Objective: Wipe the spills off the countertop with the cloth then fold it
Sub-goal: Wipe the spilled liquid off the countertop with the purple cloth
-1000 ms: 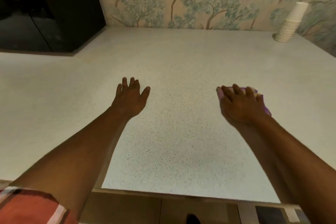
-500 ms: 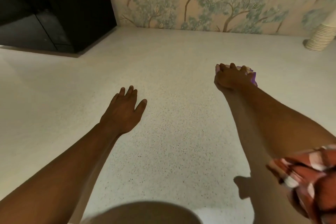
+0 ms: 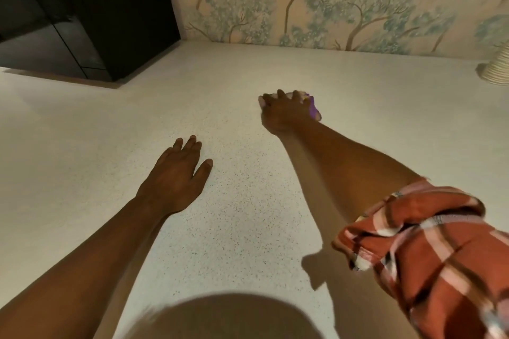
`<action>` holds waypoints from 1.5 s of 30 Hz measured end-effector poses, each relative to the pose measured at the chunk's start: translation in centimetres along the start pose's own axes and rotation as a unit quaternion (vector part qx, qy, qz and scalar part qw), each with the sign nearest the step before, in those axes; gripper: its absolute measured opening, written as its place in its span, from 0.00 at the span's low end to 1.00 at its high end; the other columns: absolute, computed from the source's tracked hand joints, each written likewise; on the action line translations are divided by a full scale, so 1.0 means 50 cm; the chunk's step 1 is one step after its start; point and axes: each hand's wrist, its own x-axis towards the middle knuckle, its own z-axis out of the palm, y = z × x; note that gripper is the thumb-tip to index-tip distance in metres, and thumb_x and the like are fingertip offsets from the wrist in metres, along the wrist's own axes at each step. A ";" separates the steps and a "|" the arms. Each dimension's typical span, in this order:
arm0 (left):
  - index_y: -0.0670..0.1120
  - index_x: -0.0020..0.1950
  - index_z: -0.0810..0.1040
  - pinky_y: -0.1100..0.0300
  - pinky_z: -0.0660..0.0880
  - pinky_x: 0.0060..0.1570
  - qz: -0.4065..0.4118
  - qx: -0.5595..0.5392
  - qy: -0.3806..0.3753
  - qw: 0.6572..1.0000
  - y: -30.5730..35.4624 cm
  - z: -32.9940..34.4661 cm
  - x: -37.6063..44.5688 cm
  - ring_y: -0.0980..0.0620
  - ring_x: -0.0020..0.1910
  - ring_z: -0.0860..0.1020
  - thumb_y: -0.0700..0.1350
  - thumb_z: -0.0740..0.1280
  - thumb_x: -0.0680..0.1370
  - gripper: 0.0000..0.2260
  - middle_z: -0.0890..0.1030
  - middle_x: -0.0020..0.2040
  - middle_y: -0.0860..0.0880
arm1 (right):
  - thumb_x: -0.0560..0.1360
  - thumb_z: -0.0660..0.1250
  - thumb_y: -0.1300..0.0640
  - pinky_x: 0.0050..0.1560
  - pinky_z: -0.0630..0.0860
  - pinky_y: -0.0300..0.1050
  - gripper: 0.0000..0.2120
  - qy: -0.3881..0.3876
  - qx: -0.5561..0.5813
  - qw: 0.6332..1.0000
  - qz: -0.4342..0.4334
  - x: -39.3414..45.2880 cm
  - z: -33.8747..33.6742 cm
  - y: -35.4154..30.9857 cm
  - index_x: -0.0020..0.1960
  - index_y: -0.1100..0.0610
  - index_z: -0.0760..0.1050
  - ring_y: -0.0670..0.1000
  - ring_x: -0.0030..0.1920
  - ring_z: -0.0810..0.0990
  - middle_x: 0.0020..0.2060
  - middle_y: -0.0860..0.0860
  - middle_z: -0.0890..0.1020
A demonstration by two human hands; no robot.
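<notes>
Wiping well means the right hand (image 3: 286, 113), curled down over the purple cloth (image 3: 314, 110), presses evenly across the countertop (image 3: 358, 107) while the left hand (image 3: 176, 176) braces flat, empty.

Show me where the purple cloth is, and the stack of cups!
purple cloth (image 3: 314, 109): head view, the bit poking out beside the right hand (image 3: 283, 113).
stack of cups (image 3: 497, 70): head view, ribbed lower rims at the right edge.

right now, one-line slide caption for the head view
Right hand presses a purple cloth on the speckled countertop; left hand rests flat.
</notes>
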 end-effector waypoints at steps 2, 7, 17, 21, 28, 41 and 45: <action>0.45 0.79 0.54 0.57 0.44 0.74 -0.001 -0.001 -0.003 1.000 0.001 -0.001 -0.001 0.50 0.79 0.48 0.60 0.48 0.81 0.30 0.52 0.80 0.48 | 0.82 0.42 0.41 0.73 0.59 0.63 0.26 -0.009 0.018 1.000 -0.011 -0.004 -0.013 0.025 0.70 0.44 0.71 0.63 0.73 0.67 0.67 0.51 0.75; 0.44 0.79 0.54 0.56 0.44 0.74 -0.002 -0.008 -0.006 1.000 -0.003 -0.002 -0.003 0.48 0.79 0.46 0.61 0.47 0.81 0.31 0.52 0.80 0.46 | 0.80 0.40 0.38 0.74 0.60 0.63 0.30 -0.002 0.005 0.995 0.100 -0.042 -0.045 0.150 0.73 0.43 0.69 0.63 0.74 0.68 0.71 0.53 0.74; 0.40 0.77 0.57 0.48 0.47 0.76 0.001 -0.001 -0.012 1.000 0.006 -0.010 -0.002 0.40 0.78 0.46 0.58 0.49 0.82 0.30 0.55 0.79 0.41 | 0.81 0.41 0.39 0.74 0.53 0.69 0.26 -0.015 0.002 1.000 0.017 -0.207 -0.003 0.075 0.77 0.40 0.61 0.65 0.78 0.59 0.76 0.51 0.67; 0.39 0.77 0.57 0.49 0.47 0.76 0.013 -0.013 -0.013 1.000 0.007 -0.017 -0.016 0.40 0.78 0.46 0.58 0.49 0.82 0.30 0.55 0.79 0.40 | 0.82 0.42 0.38 0.75 0.56 0.69 0.26 -0.016 0.012 0.998 0.058 -0.266 -0.021 0.137 0.77 0.39 0.62 0.64 0.78 0.61 0.76 0.50 0.68; 0.39 0.77 0.57 0.48 0.48 0.76 0.039 -0.025 -0.024 0.999 0.009 -0.022 -0.021 0.40 0.78 0.48 0.57 0.49 0.82 0.29 0.55 0.79 0.40 | 0.79 0.38 0.35 0.75 0.51 0.72 0.29 -0.041 -0.008 0.998 0.043 -0.358 -0.008 0.080 0.77 0.37 0.57 0.65 0.79 0.57 0.80 0.49 0.62; 0.40 0.78 0.54 0.48 0.47 0.76 0.099 -0.048 -0.052 0.993 -0.003 -0.031 -0.037 0.42 0.79 0.46 0.60 0.47 0.81 0.32 0.52 0.80 0.42 | 0.81 0.41 0.39 0.76 0.49 0.71 0.27 0.026 -0.015 0.990 0.141 -0.634 0.007 -0.038 0.79 0.39 0.57 0.61 0.81 0.56 0.80 0.49 0.62; 0.40 0.77 0.56 0.48 0.49 0.76 0.115 -0.061 -0.035 0.991 -0.008 -0.026 -0.039 0.40 0.78 0.48 0.59 0.47 0.81 0.31 0.55 0.79 0.40 | 0.82 0.42 0.42 0.74 0.46 0.75 0.28 -0.028 -0.023 0.989 0.146 -0.692 0.011 -0.167 0.81 0.42 0.47 0.68 0.81 0.48 0.83 0.54 0.52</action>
